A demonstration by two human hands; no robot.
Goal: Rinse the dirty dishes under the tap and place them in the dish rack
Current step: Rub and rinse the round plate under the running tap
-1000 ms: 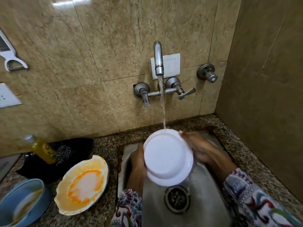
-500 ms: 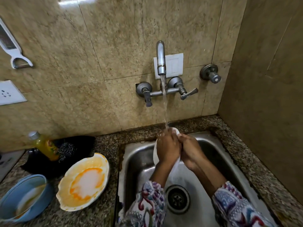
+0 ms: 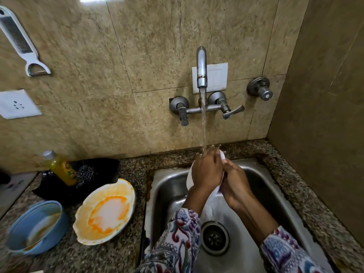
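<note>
Nearest me is the sink (image 3: 279, 196), drain right under my forearms, and that's where I've got the white plate (image 3: 189, 177). It's tipped up almost on edge over the basin so the water runs down it and drips straight toward the drain, not onto the desk (image 3: 122, 251). My left hand (image 3: 206, 170) covers most of it, fingers (image 3: 213, 157) wrapped over the top rim; my right hand (image 3: 235, 183) clamps the other side, so both are closed tight on the plate. Only slivers of white show round my knuckles.

To my left on the desk, the yellow-stained dish (image 3: 105, 212) and the blue bowl (image 3: 34, 227) sit waiting, I guess parked there to be within easy reach. Behind them are a yellow bottle (image 3: 59, 167) and a steel scrubber (image 3: 86, 173); the bottle has a label but it's too blurry to read.

Further back, the tap (image 3: 201, 69) is running, stream landing right on my left hand and the rim. A peeler (image 3: 19, 41) hangs on the wall. No dish rack in view.
</note>
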